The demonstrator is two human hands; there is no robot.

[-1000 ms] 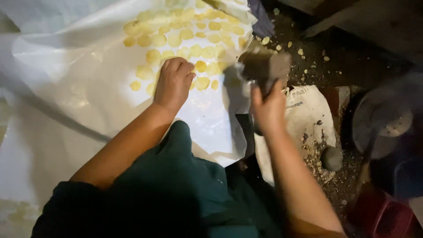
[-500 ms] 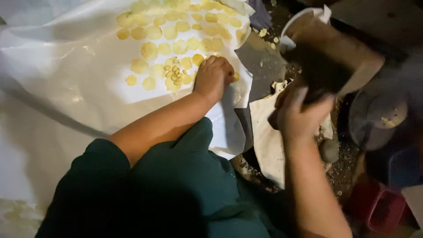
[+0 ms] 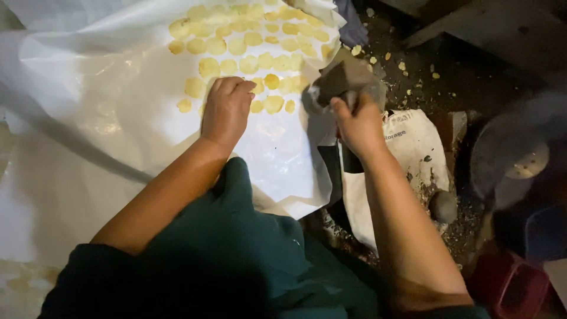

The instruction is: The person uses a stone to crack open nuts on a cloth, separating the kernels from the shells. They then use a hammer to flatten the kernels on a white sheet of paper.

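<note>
Left hand (image 3: 226, 109): laid palm-down on the sheet (image 3: 88, 118), fingers curled loosely together over the near edge of the slices (image 3: 248, 44); nothing is seen gripped, though what lies under the palm is hidden.
Right hand (image 3: 357, 127): closed around a dark scoop-like holder (image 3: 339, 80), blurred, raised just off the sheet's right edge; its contents cannot be told.
Slices: pale yellow rounds are spread flat in rows on the sheet's far part, mostly side by side rather than stacked, judged so that each lies exposed.
Sheet: white plastic, spread over the floor, judged to keep the slices off the dirt.
Floor (image 3: 460, 71): dark and littered with yellow scraps to the right of the sheet.
Bag (image 3: 413, 153): a white bag is lying under the right forearm, soiled with debris.
Pan (image 3: 514, 159): a round metal vessel is seen at far right, blurred.
Clothing: a dark green garment fills the lower frame.
</note>
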